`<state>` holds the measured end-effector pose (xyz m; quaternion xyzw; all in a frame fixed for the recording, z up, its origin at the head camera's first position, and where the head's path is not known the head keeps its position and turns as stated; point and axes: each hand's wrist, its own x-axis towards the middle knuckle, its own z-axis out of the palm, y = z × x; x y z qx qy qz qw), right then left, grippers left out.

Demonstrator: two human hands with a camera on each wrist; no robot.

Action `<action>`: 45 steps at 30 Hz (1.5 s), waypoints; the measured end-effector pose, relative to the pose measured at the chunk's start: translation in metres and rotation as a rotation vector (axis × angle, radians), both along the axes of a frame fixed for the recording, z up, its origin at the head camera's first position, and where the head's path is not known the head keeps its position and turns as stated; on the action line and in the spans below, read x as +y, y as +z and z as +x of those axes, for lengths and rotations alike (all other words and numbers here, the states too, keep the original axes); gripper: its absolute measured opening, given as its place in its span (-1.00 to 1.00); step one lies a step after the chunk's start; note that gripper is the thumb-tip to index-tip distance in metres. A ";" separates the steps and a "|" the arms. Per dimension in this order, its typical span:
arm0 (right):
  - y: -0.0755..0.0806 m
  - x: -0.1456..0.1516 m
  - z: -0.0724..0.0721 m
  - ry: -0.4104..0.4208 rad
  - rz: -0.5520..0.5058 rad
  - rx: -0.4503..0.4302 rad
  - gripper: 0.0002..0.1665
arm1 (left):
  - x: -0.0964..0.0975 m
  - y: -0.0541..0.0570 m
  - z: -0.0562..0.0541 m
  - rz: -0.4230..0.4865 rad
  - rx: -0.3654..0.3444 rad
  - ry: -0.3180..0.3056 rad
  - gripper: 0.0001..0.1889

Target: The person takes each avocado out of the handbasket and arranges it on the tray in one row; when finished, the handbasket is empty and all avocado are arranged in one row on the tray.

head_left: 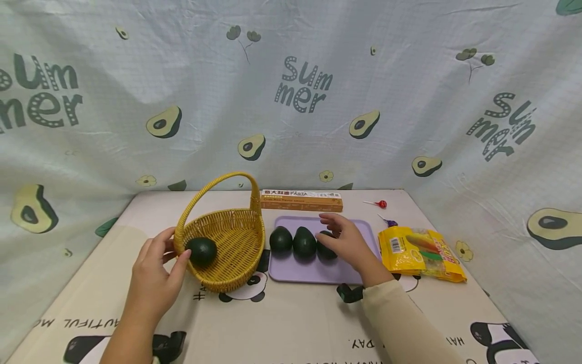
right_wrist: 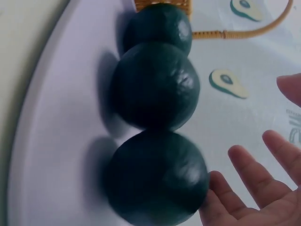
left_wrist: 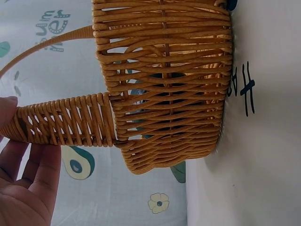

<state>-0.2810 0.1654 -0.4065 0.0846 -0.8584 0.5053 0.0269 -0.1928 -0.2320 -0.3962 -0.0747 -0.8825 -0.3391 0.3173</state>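
My left hand pinches the handle of a yellow wicker basket at its near left side. In the left wrist view the thumb and fingers lie on both faces of the handle's woven base. One dark green avocado lies inside the basket by that hand. Three more avocados stand in a row on a lilac tray: a left one, a middle one and a right one. Over the right one hovers my right hand, fingers spread; the right wrist view shows fingertips beside the nearest avocado.
Behind the tray lies a long pasta box. Right of it are a red lollipop and a purple lollipop. A yellow snack bag lies against the tray's right side. A printed cloth hangs behind the table.
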 end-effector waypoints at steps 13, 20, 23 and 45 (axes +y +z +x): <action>0.017 -0.036 -0.003 0.136 -0.043 -0.006 -0.26 | -0.001 -0.001 0.000 0.002 0.006 -0.006 -0.37; 0.030 -0.054 -0.007 0.189 -0.010 0.014 -0.29 | 0.000 0.000 -0.001 0.007 0.013 -0.021 -0.38; 0.034 -0.061 -0.008 0.236 0.004 0.019 -0.27 | -0.001 -0.001 0.000 0.006 0.013 -0.022 -0.38; 0.057 -0.126 -0.028 0.519 0.104 -0.047 -0.12 | -0.003 0.000 0.000 0.000 -0.002 -0.022 -0.35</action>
